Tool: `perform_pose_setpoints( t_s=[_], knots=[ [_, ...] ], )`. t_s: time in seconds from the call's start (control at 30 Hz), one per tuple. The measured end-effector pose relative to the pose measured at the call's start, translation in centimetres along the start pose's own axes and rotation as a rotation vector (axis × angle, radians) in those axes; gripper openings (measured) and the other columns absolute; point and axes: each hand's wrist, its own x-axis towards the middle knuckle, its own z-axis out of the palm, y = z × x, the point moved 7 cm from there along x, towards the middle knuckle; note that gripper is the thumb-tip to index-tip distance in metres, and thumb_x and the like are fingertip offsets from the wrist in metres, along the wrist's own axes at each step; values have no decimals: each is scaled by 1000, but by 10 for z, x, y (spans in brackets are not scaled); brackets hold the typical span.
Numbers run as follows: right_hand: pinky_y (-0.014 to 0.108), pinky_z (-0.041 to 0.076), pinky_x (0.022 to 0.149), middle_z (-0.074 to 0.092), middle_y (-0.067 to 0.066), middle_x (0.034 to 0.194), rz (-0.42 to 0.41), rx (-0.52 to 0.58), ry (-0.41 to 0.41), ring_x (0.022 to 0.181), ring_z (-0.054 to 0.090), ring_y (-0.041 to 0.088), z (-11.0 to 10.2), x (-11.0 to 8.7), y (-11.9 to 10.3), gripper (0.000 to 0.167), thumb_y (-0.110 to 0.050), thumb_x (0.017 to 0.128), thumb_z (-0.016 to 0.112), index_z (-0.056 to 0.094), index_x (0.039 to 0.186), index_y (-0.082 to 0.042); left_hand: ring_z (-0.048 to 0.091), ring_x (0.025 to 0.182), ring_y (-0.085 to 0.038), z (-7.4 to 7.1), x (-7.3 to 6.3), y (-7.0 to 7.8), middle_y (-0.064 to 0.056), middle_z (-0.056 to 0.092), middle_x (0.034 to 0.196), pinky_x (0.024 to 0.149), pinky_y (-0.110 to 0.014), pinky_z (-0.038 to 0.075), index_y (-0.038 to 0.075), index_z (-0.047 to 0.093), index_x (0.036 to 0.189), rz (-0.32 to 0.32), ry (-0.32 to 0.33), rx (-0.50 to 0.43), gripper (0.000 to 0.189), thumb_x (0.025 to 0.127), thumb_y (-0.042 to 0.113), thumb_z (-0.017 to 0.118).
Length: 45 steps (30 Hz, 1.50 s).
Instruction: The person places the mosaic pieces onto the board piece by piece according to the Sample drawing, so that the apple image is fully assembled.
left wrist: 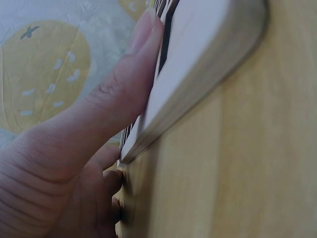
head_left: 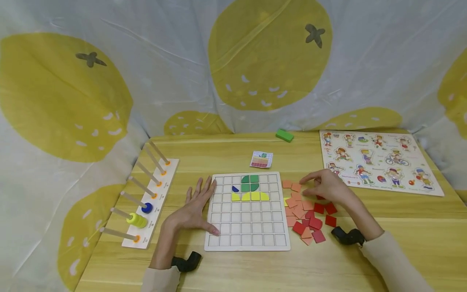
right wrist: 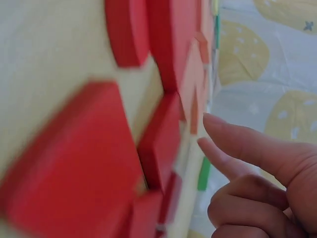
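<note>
A white grid board (head_left: 251, 227) carries green pieces (head_left: 249, 187), yellow pieces (head_left: 258, 196) and one small blue piece (head_left: 235, 189) in its upper rows. My left hand (head_left: 191, 209) rests spread along the board's left side, its thumb (left wrist: 141, 44) lying on the board near the lower corner. Over the loose orange tiles (head_left: 308, 205) to the right is my right hand (head_left: 326, 188), thumb and index finger stretched out with a gap between them and the other fingers bent. Nothing shows in its grasp. Red tiles (head_left: 330, 221) lie beneath and beside that hand.
A small printed pattern card (head_left: 261, 159) lies behind the board, with a green block (head_left: 284, 135) farther back. Left stands a peg rack (head_left: 171, 170) with blue and yellow rings. A picture puzzle board (head_left: 379, 158) occupies the right rear. Patterned cloth hangs behind the table.
</note>
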Motion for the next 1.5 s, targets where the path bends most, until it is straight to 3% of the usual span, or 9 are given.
perform_pose_setpoints(
  t_s=[0.17,0.3,0.47,0.57,0.67,0.83,1.07,1.23,1.5],
  knots=[
    [25,27,49,26,-6,57,-47,-13,9,51,25,8,-6,-8,-3,29,-14,87,82,78,114,-3,-26,157,-42,0,-1,-1,-15,-17,174,122,-70,-18,8,-3,166,-7,-4,-4,151,62,50,98],
    [24,24,50,28,-6,57,-104,40,-64,52,25,8,12,-10,-19,26,-17,88,83,79,111,-6,-25,158,-42,-1,-2,-2,-14,-17,174,122,-69,-18,9,-2,167,-13,-5,0,151,61,50,98],
    [21,33,53,67,-3,72,-91,-7,-70,64,47,12,34,-5,-32,15,-21,88,83,84,99,-11,-24,159,-40,0,1,-1,-11,-16,174,123,-69,-16,11,-3,167,-14,-6,20,151,61,51,97],
    [23,39,57,76,-2,83,-51,-27,-58,76,54,16,37,-5,-31,7,-20,86,84,84,88,-14,-25,159,-40,0,1,-1,-11,-17,174,123,-69,-16,11,-3,167,-11,-9,19,151,61,51,97],
    [24,39,58,73,-3,79,-28,-37,-54,76,51,17,36,-8,-28,7,-20,83,87,83,81,-15,-24,158,-41,0,0,0,-12,-16,174,123,-69,-16,11,-4,167,-8,-10,18,152,61,51,97],
    [23,31,53,58,0,68,-14,-16,-61,63,43,16,31,-10,-28,11,-14,80,88,83,89,-11,-24,158,-42,-1,-1,0,-14,-16,174,123,-70,-16,10,-4,167,-7,-5,14,152,61,52,97],
    [28,38,65,70,1,88,-19,-62,-45,82,50,19,38,-2,-30,13,-20,82,88,81,92,-13,-25,158,-42,-1,0,1,-14,-17,174,122,-69,-17,9,-4,167,-14,-8,8,151,62,50,97],
    [29,40,62,64,3,76,55,-55,-24,75,52,20,37,3,-24,19,-24,78,91,77,83,-13,-24,158,-43,-1,-1,1,-14,-16,174,122,-70,-17,9,-4,166,-7,-6,13,150,63,50,97],
    [27,35,54,60,2,69,27,-109,51,62,46,18,21,2,-19,22,-25,80,90,77,88,-10,-23,159,-41,0,-1,1,-12,-16,175,123,-69,-16,12,-3,167,-10,-6,23,151,62,51,97]
  ],
)
